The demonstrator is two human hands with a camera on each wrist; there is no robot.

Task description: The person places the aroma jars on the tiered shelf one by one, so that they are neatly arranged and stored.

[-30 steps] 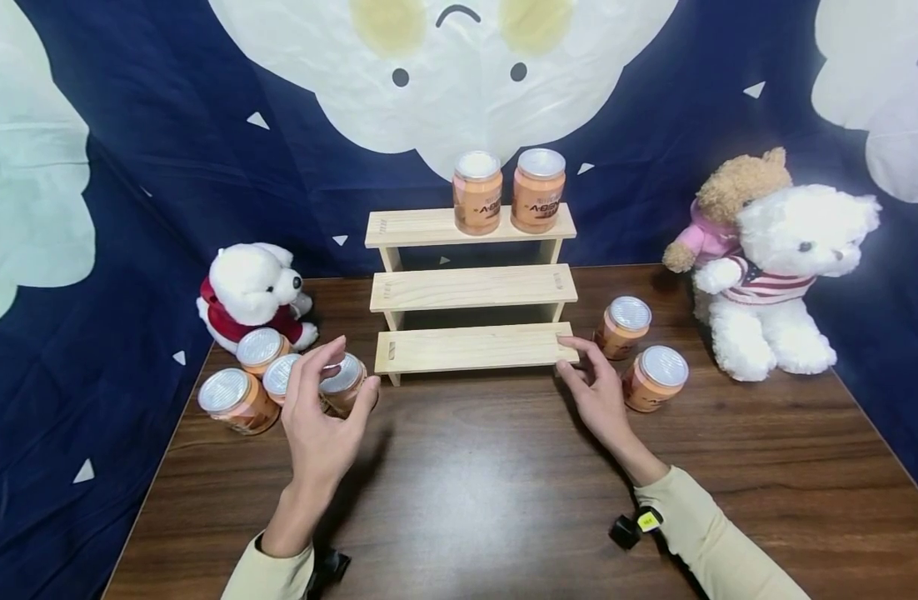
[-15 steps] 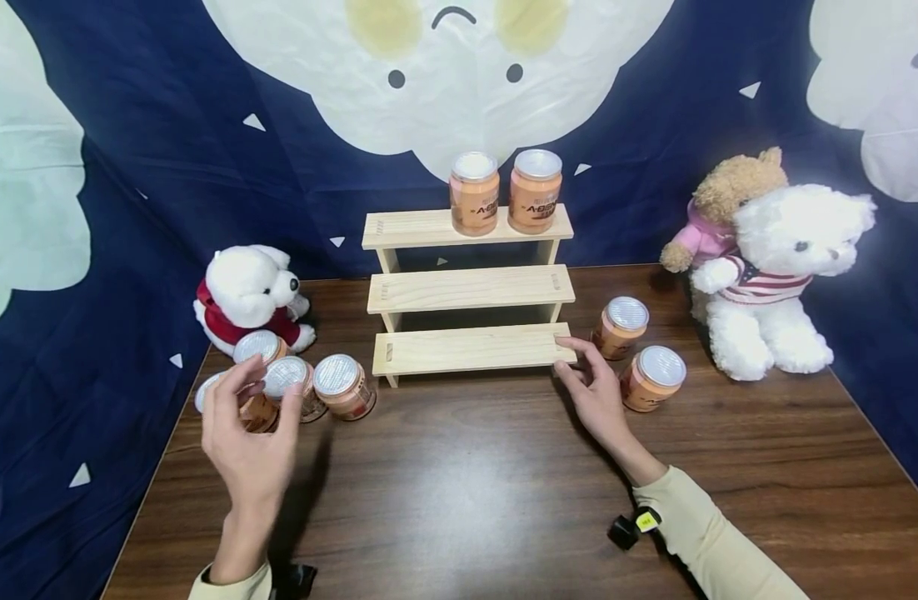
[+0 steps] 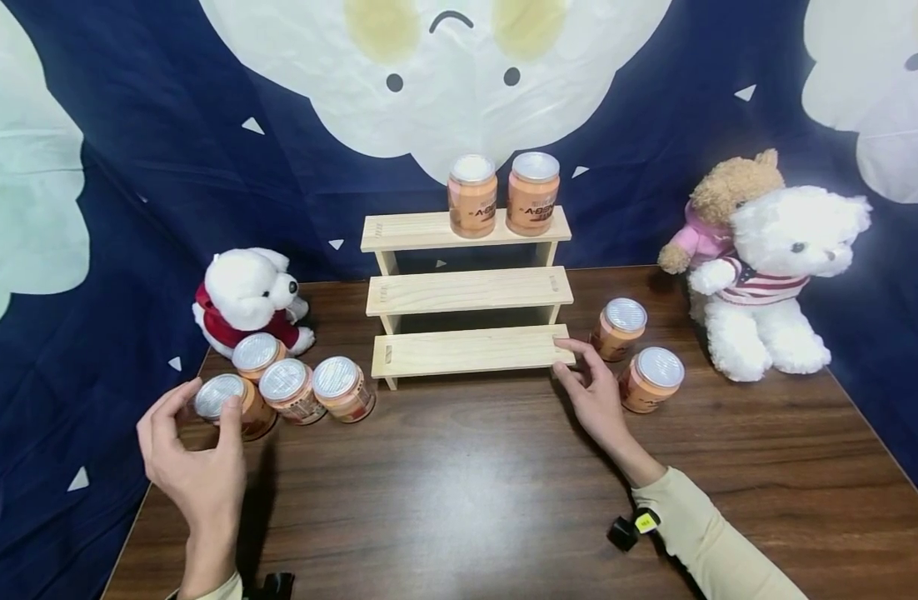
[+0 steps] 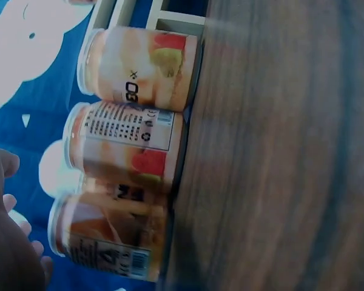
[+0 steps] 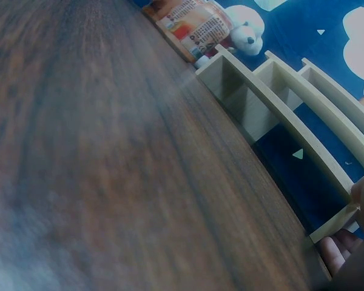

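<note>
Four-fingered reach aside, my left hand (image 3: 197, 475) hovers with spread, curved fingers around the lid of the leftmost orange jar (image 3: 258, 412); the left wrist view shows the hand (image 4: 12, 224) apart from the jars, with nothing in it. Beside that jar stand more silver-lidded jars, among them a middle jar (image 3: 297, 402) and a right jar (image 3: 350, 398). My right hand (image 3: 597, 404) grips the right end of the lowest step of a pale three-tier wooden display stand (image 3: 466, 352). In the right wrist view, its fingers (image 5: 335, 254) wrap beside the stand's end leg.
Two jars (image 3: 472, 204) stand on the top tier. On the right, two more jars (image 3: 652, 383) are near my right hand. A white plush bear (image 3: 245, 292) sits behind the left jars; further plush bears (image 3: 777, 275) sit at the right. A dark blue cloth (image 3: 316, 192) hangs behind the table.
My left hand has moved left, from over the right jar of the left group to the leftmost jar. The right hand has stayed at the stand.
</note>
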